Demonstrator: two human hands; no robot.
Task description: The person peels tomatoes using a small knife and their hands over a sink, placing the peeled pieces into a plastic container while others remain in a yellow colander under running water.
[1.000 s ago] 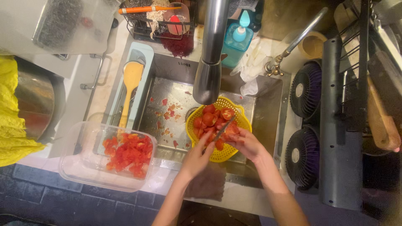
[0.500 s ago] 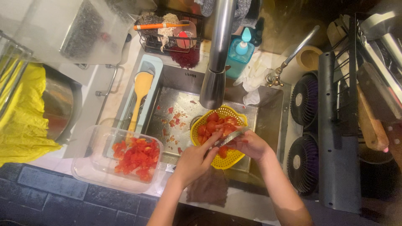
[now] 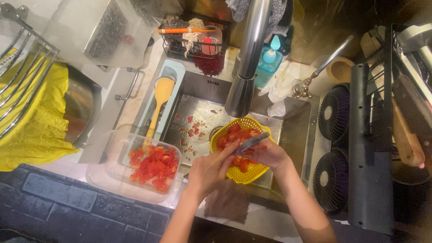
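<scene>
Head view | right hand (image 3: pixel 265 155) gripping knife (image 3: pixel 250 143), fingers wrapped on handle | left hand (image 3: pixel 209 169) pinching tomato piece (image 3: pixel 237 158), fingers closed, over yellow colander (image 3: pixel 252 173) in sink (image 3: pixel 198 114) | advice: cutting away from fingertips, dropping pieces into colander | chopped tomato in clear container (image 3: pixel 112 177) on worktop

I am seeing warm, fairly dim light falling from above onto the middle of the view, where the sink (image 3: pixel 202 112) and the yellow strainer (image 3: pixel 252 173) are showing most clearly. The steel faucet (image 3: pixel 249 58) is catching a bright streak of glare down its length. The right side and the bottom corners are sinking into deep shadow, so detail there is getting lost. The hands are looking slightly soft, and the knife (image 3: pixel 252 143) is blurring a little. Straight lines are bending toward the edges, and the yellow cloth (image 3: pixel 40 121) at the left is looking overly saturated.
</scene>
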